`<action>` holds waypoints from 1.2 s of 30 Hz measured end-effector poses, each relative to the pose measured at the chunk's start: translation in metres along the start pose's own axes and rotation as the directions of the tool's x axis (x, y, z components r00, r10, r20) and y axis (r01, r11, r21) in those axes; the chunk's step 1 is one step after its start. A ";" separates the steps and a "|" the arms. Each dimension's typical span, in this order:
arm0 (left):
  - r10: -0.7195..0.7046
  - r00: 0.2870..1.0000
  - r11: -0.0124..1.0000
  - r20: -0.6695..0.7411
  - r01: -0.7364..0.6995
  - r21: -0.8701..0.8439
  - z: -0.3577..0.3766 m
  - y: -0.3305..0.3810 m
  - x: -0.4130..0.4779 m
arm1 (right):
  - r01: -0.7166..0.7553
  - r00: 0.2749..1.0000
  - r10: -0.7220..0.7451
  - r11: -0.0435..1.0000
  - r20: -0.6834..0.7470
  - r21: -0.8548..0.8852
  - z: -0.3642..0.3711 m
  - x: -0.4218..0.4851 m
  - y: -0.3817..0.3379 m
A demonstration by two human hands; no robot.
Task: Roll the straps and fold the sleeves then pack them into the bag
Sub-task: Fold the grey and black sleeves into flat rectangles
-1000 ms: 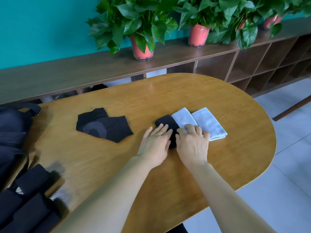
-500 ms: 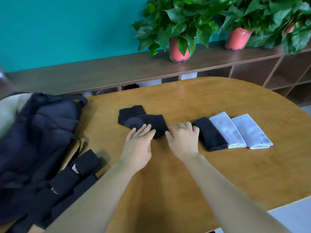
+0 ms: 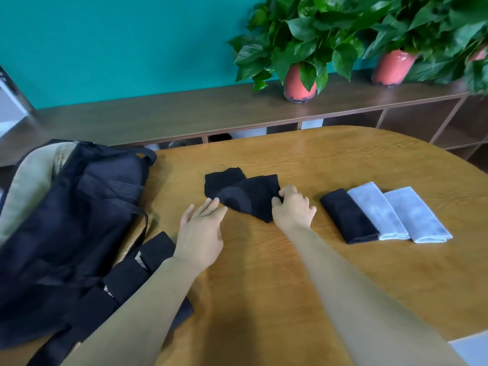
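A teal wall [image 3: 105, 48] rises well beyond the fingers [image 3: 204, 211]; below it a long dark wooden shelf unit [image 3: 184, 114] with open cubbies carries leafy plants [image 3: 303, 27] in red pots [image 3: 298, 84]. The oval surface [image 3: 290, 286] is light wood.

Tabletop [image 3: 290, 281]: yellowish wood grain, smooth, faint sheen. Unfolded black sleeve [image 3: 253, 194], centre: matt knit cloth (one patch of coarser mesh). Folded black sleeve [image 3: 348, 216], left grey sleeve [image 3: 375, 210] and right grey sleeve [image 3: 417, 215]: soft matt cloth. Bag [image 3: 66, 220], left: dark matt woven fabric, tan lining. Straps [image 3: 155, 249], lower left: black mesh. Pot [image 3: 299, 84], upper right: glossy.
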State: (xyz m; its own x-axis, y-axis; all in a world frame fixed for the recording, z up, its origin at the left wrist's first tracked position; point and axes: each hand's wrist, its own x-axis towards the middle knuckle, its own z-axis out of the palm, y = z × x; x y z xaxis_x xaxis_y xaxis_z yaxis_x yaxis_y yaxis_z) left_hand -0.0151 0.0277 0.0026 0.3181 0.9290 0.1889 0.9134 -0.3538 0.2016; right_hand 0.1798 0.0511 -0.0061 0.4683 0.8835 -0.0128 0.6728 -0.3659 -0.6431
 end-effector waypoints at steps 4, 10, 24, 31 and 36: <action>-0.003 1.000 1.000 0.001 0.003 -0.011 -0.006 0.003 -0.010 | 0.136 0.991 -0.136 0.987 0.000 0.083 -0.025 -0.021 0.011; -0.015 1.000 1.000 0.002 0.015 -0.021 -0.016 0.013 -0.030 | 0.577 0.797 -0.584 0.812 -0.154 -0.090 -0.052 -0.071 0.037; 0.052 0.977 0.999 0.209 -0.051 -0.009 -0.003 0.049 -0.041 | 0.604 0.784 -0.621 0.770 -0.024 -0.205 -0.057 -0.099 0.070; 0.035 0.874 0.986 0.484 -0.110 0.127 0.024 0.066 -0.051 | 0.661 0.736 -0.469 0.651 0.488 -0.373 -0.032 -0.092 0.064; 0.043 0.858 0.977 0.512 -0.143 0.157 0.023 0.060 -0.066 | 0.600 0.781 -0.346 0.649 0.521 -0.468 -0.031 -0.101 0.076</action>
State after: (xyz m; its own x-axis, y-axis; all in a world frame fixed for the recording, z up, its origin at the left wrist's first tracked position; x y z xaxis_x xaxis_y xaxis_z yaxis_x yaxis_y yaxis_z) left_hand 0.0251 -0.0524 -0.0200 0.4427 0.8370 -0.3217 0.8869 -0.4616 0.0194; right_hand 0.2014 -0.0755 -0.0304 -0.1654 0.9684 -0.1864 0.9856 0.1553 -0.0672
